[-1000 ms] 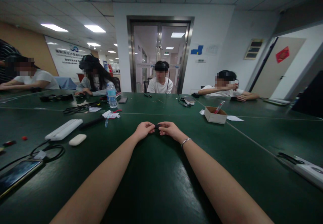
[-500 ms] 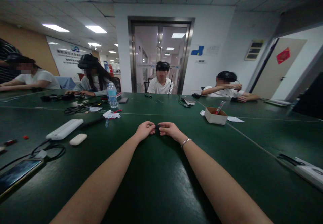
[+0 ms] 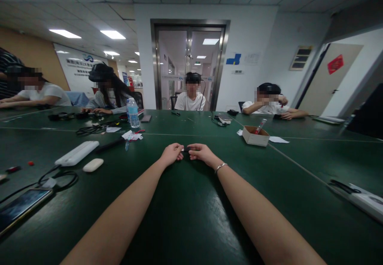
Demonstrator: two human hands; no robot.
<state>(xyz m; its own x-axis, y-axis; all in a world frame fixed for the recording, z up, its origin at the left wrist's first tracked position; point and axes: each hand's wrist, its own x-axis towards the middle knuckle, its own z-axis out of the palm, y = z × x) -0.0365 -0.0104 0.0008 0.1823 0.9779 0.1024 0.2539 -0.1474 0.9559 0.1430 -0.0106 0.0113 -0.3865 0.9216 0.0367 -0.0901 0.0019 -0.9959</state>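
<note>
Straight ahead, my left hand and my right hand meet just above the green table, fingertips facing each other. Between them is a small black object, pinched from both sides. A tiny bright, silvery spot shows at its left end by my left fingertips. My fingers cover most of it, and it is too small for me to tell its kind. A silver bracelet circles my right wrist.
Left of my arms lie a white earbud case, a white power bank and a phone. A water bottle stands farther back. To the right are a small open box and a white device. Several people sit around the table.
A bright, silvery spot now shows by my left fingertips on the small black object. My hands stay in nearly the same place. Across the table, the person at right has shifted a raised hand.
</note>
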